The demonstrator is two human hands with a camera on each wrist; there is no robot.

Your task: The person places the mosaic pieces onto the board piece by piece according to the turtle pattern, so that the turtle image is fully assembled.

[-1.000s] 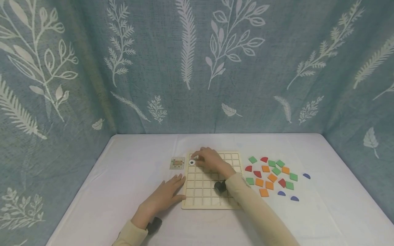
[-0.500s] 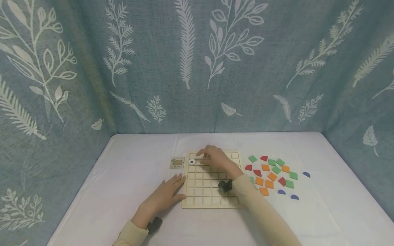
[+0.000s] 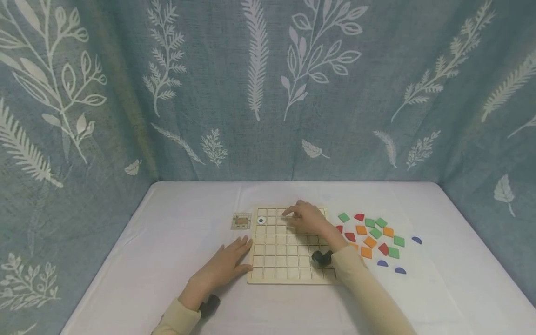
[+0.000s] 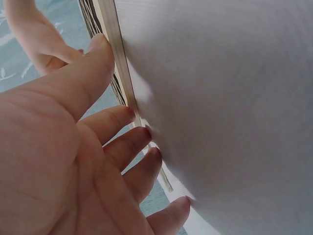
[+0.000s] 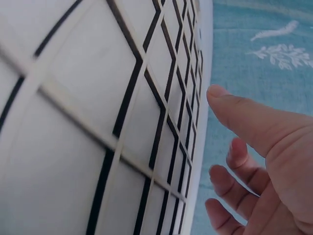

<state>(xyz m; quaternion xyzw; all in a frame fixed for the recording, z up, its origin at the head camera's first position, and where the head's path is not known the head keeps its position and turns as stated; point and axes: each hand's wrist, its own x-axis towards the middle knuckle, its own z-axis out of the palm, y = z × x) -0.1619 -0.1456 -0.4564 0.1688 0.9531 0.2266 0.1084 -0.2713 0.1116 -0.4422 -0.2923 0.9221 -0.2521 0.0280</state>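
Note:
A pale wooden grid board [image 3: 281,251] lies on the white table. In a cell near its upper left corner sits a round white piece with a black dot [image 3: 261,220]. My right hand [image 3: 309,218] hovers over the upper right part of the board, fingers loosely bent and holding nothing; the right wrist view shows the hand [image 5: 274,161] apart from the grid. My left hand [image 3: 226,263] rests flat at the board's left edge. In the left wrist view, the thumb and fingertips of that hand [image 4: 98,147] touch or nearly touch the board's side [image 4: 120,58].
A small picture card [image 3: 241,222] lies left of the board. Right of it are scattered green squares [image 3: 399,241], orange squares [image 3: 366,252], red quarter-circles [image 3: 384,249] and blue half-circles [image 3: 400,271]. A patterned blue curtain [image 3: 259,139] hangs around the table.
My right hand has let go of the round dotted piece and moved right across the board, away from it. The piece stays in its cell. My left hand has not moved.

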